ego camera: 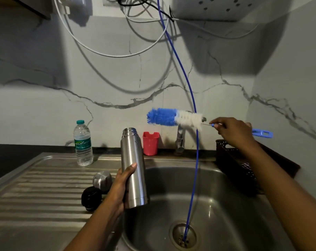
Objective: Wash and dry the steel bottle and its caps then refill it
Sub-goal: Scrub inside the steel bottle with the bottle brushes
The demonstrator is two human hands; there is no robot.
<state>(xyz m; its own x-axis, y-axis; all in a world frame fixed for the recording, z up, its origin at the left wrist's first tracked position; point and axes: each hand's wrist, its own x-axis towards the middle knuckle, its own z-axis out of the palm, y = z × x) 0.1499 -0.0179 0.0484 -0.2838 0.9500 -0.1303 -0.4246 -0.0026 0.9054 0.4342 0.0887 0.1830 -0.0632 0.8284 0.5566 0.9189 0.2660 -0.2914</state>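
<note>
Drainboard [35, 187], left: a plastic water bottle [83, 143] stands upright at its far edge; nearer, a domed steel cap [102, 179] and a black inner cap [91, 198] lie side by side, just left of the left hand [120, 187]. Left forearm rises from the near edge. The fingers wrap round the lower half of the steel bottle [133, 169] from behind, with the thumb laid up its front. Steel bottle: held clear above the left rim of the sink [217, 205], long axis near vertical, open mouth upward. It has a brushed steel body, a threaded neck and no cap fitted. Red cup [150, 143]: upright on the far ledge behind the bottle. Bottle brush [173, 117]: held in the air above the basin, to the right of the bottle's mouth and higher. It lies near horizontal with the head pointing left, blue bristles at the tip, white bristles towards the handle, and a blue loop handle projecting right of the grip. Blue hose [194, 160]: hangs from above down into the drain [184, 236]. Right hand [233, 132]: the arm reaches from the near right towards the far wall, fingers pinching the brush's thin stem. Dark basket [231, 156]: on the right of the sink, under that wrist.
</note>
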